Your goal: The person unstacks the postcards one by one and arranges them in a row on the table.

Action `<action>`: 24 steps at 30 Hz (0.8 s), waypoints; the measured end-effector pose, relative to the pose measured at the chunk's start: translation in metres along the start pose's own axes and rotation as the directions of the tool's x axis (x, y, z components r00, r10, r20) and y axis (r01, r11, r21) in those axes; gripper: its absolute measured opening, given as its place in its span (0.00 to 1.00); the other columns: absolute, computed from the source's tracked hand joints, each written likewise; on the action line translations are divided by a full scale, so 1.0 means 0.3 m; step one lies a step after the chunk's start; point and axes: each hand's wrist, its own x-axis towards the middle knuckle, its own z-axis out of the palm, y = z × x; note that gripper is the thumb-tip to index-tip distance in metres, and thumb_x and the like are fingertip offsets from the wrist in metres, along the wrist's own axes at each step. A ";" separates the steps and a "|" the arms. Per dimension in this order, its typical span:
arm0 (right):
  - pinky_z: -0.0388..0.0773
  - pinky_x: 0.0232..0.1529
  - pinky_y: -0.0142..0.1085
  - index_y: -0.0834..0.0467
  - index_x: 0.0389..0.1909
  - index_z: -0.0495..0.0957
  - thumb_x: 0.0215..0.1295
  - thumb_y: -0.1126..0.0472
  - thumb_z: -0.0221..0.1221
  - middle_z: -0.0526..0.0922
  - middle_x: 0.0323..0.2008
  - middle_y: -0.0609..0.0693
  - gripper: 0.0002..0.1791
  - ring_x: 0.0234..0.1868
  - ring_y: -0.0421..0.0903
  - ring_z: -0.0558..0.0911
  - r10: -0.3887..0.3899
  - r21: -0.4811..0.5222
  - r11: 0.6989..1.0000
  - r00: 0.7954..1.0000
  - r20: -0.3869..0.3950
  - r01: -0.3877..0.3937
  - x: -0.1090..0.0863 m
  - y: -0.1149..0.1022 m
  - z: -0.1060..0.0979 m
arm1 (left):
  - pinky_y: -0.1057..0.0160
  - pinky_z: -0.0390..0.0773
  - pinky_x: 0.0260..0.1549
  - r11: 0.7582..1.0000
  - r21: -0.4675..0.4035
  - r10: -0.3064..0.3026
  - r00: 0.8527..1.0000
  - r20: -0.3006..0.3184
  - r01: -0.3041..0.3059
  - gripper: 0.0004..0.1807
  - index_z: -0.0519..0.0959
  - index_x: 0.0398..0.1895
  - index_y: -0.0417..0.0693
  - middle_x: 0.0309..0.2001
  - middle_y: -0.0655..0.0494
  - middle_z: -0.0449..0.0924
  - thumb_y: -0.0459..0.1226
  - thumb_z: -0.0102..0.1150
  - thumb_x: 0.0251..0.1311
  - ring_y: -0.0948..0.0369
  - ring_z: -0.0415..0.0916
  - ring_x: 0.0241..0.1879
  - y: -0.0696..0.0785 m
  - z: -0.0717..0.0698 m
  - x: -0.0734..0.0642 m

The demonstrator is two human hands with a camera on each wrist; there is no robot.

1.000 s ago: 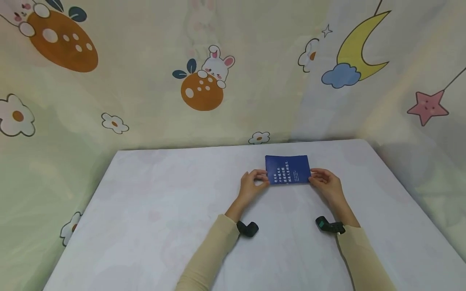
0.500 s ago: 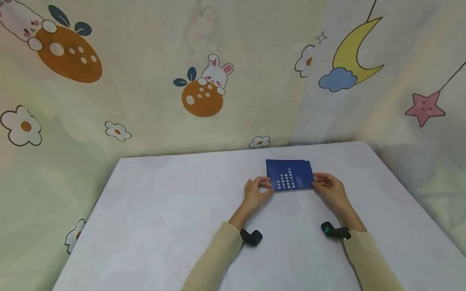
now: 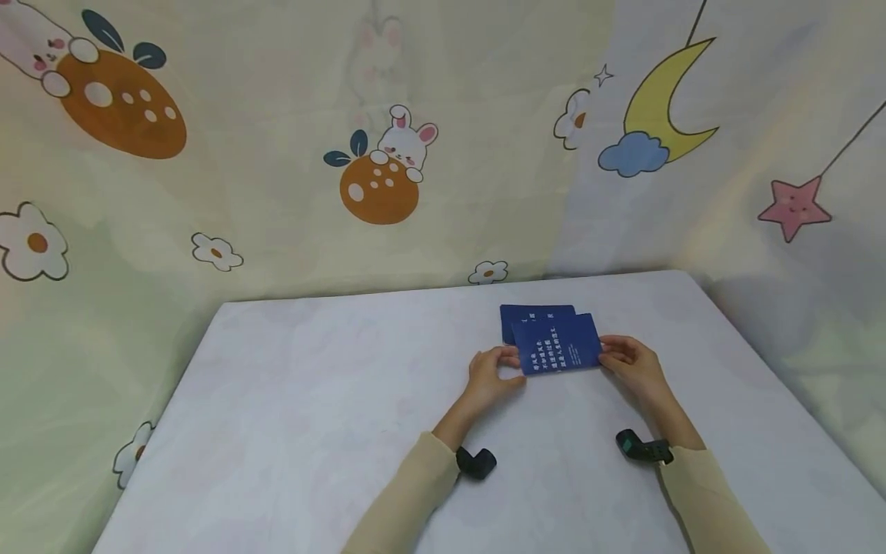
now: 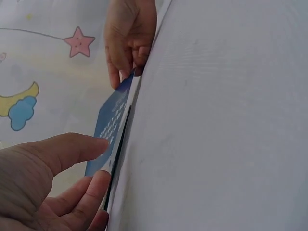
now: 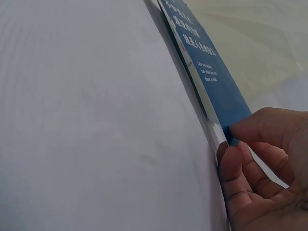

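Two blue booklets with white printed characters lie overlapped toward the back right of the table in the head view. The upper booklet [image 3: 557,343] covers most of the lower booklet [image 3: 517,313], whose far and left parts show. My right hand [image 3: 635,368] pinches the upper booklet's right end; in the right wrist view its thumb [image 5: 252,126] lies on the cover with fingers beneath. My left hand [image 3: 493,377] holds the left end near the front corner. In the left wrist view, that thumb [image 4: 82,148] is over the cover and the fingers are at the edge.
The white table [image 3: 332,415] reaches back to a cartoon-printed cloth wall [image 3: 277,154]. Black wrist cameras [image 3: 476,464] sit at both cuffs of the tan sleeves.
The upper booklet has slid toward me and to the right with both hands, uncovering part of the lower booklet, which was hidden earlier. The head view has also shifted slightly.
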 end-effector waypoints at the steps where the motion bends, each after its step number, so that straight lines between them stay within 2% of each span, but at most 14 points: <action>1: 0.73 0.37 0.18 0.71 0.60 0.70 0.66 0.67 0.59 0.76 0.51 0.68 0.23 0.35 0.24 0.73 0.002 -0.004 1.000 1.000 0.003 -0.002 -0.003 -0.001 -0.005 | 0.47 0.43 0.72 1.000 0.016 -0.001 1.000 0.011 0.001 0.25 0.76 0.53 0.38 0.42 0.50 0.86 0.32 0.70 0.50 0.52 0.70 0.61 0.002 0.002 -0.002; 11: 0.72 0.36 0.18 0.71 0.60 0.69 0.66 0.67 0.58 0.76 0.51 0.69 0.23 0.35 0.24 0.72 0.009 -0.064 0.998 1.000 0.004 -0.008 -0.040 0.018 -0.046 | 0.49 0.46 0.72 0.997 0.076 -0.015 0.997 0.072 0.009 0.28 0.76 0.55 0.40 0.43 0.55 0.85 0.34 0.72 0.47 0.54 0.69 0.60 0.018 0.042 -0.019; 19: 0.74 0.36 0.19 0.72 0.59 0.70 0.67 0.66 0.58 0.77 0.50 0.69 0.22 0.35 0.23 0.73 -0.032 -0.093 0.995 0.999 0.026 0.034 -0.073 0.047 -0.088 | 0.51 0.46 0.72 0.998 0.062 -0.023 0.994 0.104 0.017 0.30 0.76 0.55 0.39 0.44 0.55 0.84 0.33 0.74 0.46 0.54 0.68 0.61 0.039 0.076 -0.034; 24: 0.74 0.37 0.19 0.71 0.59 0.69 0.68 0.64 0.58 0.76 0.51 0.69 0.23 0.36 0.22 0.73 -0.034 -0.108 0.993 0.999 0.032 0.038 -0.086 0.053 -0.109 | 0.51 0.48 0.71 0.995 0.097 0.003 0.994 0.106 -0.013 0.31 0.76 0.57 0.38 0.47 0.52 0.83 0.34 0.74 0.46 0.54 0.67 0.60 0.054 0.092 -0.040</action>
